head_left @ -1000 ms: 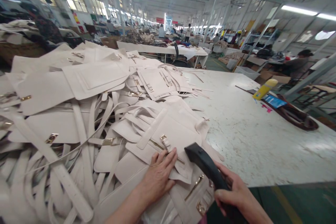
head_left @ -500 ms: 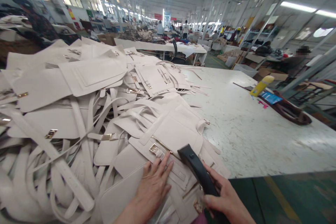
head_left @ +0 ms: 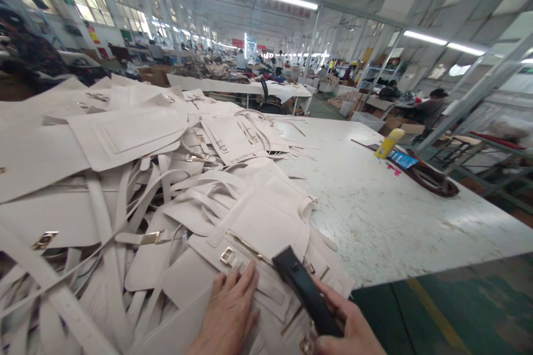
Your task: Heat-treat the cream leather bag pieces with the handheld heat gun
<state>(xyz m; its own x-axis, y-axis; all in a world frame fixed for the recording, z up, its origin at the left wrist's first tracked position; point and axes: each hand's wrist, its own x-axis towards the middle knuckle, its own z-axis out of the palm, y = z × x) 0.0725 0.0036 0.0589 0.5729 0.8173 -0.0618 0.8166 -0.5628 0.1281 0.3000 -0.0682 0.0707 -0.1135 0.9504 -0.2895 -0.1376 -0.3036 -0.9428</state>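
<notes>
My left hand [head_left: 231, 305] lies flat on a beige leather-like bag panel [head_left: 270, 216], fingers stretched out beside a gold buckle [head_left: 227, 255] and a gold zipper [head_left: 245, 244]. In my right hand [head_left: 347, 316] is a black, curved hand-held tool [head_left: 306, 288] with a blunt square end; its exact kind is unclear. That end hovers over or rests on the panel, right of my left fingertips; contact is hard to tell. The fingers of my right hand wrap around the tool's lower part, which is partly hidden.
A large pile of beige bag parts and straps [head_left: 137, 127] covers the left of the white table [head_left: 366, 222]. Farther right lie a yellow bottle [head_left: 389, 143], a blue packet [head_left: 403, 159] and a coiled brown strap [head_left: 437, 182]. People [head_left: 433, 104] and worktables stand beyond.
The camera view has tilted up and turned a little right, so the scene sits lower and more to the left. Both hands and the black tool keep nearly the same places on the panel.
</notes>
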